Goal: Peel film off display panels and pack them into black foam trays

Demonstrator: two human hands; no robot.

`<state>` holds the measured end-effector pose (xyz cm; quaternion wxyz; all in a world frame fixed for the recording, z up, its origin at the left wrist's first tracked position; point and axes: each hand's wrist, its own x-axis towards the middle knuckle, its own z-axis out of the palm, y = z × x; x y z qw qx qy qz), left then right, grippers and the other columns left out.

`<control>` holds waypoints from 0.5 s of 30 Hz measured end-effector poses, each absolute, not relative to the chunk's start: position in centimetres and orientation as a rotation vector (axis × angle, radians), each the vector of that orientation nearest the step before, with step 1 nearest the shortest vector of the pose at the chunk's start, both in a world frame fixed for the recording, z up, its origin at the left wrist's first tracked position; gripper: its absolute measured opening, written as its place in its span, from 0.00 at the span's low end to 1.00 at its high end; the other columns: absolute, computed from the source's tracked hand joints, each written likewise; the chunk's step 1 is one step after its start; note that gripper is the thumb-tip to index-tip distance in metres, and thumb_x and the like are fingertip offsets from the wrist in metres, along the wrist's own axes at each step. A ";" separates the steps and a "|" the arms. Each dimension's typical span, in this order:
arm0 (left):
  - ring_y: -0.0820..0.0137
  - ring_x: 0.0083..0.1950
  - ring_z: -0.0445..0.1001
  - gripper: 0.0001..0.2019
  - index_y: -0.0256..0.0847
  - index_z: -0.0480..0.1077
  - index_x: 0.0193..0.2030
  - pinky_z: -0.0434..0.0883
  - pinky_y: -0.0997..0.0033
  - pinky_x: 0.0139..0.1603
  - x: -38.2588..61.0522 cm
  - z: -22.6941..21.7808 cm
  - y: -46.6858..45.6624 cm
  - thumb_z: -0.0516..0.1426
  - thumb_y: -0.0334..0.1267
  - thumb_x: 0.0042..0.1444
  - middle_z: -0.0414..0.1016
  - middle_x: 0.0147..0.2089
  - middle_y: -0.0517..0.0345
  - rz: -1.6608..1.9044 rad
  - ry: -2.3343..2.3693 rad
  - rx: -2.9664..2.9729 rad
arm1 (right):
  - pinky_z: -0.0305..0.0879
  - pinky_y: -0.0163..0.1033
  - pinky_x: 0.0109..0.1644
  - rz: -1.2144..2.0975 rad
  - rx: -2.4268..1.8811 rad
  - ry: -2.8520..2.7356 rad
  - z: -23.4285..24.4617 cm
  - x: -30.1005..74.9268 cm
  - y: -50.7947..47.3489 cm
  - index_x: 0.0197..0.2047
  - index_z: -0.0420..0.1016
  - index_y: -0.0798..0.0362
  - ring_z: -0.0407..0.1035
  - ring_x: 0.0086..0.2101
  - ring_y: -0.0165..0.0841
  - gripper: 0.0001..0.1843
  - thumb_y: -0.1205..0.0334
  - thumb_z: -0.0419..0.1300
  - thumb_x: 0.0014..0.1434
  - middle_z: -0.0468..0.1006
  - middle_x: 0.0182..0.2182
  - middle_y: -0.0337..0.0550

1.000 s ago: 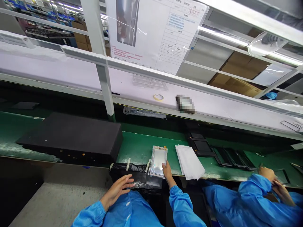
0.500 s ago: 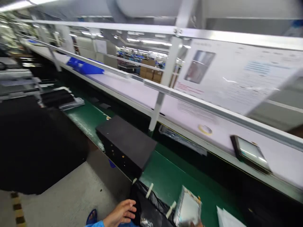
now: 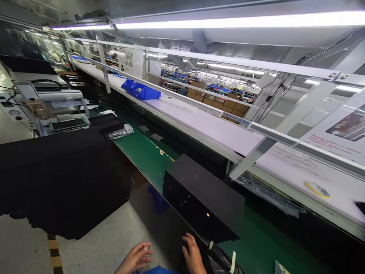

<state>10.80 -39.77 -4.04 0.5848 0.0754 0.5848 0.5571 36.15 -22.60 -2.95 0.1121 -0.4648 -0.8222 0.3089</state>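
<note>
My left hand (image 3: 135,258) hovers low over the grey floor at the bottom edge, fingers loosely spread and holding nothing. My right hand (image 3: 194,255) reaches forward with fingers stretched out, resting against the near edge of the green conveyor belt (image 3: 142,152), just below a long black box (image 3: 205,194). Nothing is in it. A black plastic bag (image 3: 225,258) with white tape strips hangs right of that hand. The corner of a silvery panel (image 3: 281,266) peeks in at the bottom right.
A large black cloth-covered surface (image 3: 57,179) fills the left. A stack of panels (image 3: 121,131) lies farther up the belt. The white shelf (image 3: 216,129) above carries blue bins (image 3: 139,91) and a tape roll (image 3: 317,189). A machine (image 3: 42,99) stands far left.
My view has swung up and to the left along the line. My right hand has let go of the silvery panel and moved left toward the black box. The co-worker is out of view.
</note>
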 end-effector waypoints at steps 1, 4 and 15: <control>0.52 0.44 0.80 0.33 0.55 0.80 0.35 0.72 0.51 0.53 9.0 -3.8 -40.6 0.62 0.76 0.29 0.85 0.41 0.53 1.328 1.387 0.156 | 0.61 0.52 0.69 0.946 -1.263 -2.500 -1.7 32.7 -22.9 0.55 0.76 0.50 0.63 0.63 0.47 0.21 0.64 0.58 0.59 0.69 0.63 0.52; 0.49 0.48 0.80 0.33 0.55 0.80 0.36 0.72 0.52 0.54 4.6 -3.4 -41.9 0.62 0.75 0.30 0.85 0.43 0.51 1.420 1.411 0.072 | 0.61 0.47 0.68 0.999 -0.971 -2.738 3.2 21.9 -21.5 0.60 0.72 0.51 0.62 0.64 0.42 0.24 0.63 0.57 0.60 0.66 0.66 0.52; 0.46 0.57 0.77 0.28 0.63 0.77 0.31 0.71 0.56 0.60 -9.1 -2.3 -37.0 0.66 0.72 0.21 0.85 0.45 0.56 1.414 1.242 -0.084 | 0.64 0.41 0.62 0.425 -0.999 -3.044 11.4 -18.0 -1.8 0.66 0.65 0.55 0.68 0.59 0.39 0.27 0.65 0.58 0.65 0.73 0.60 0.54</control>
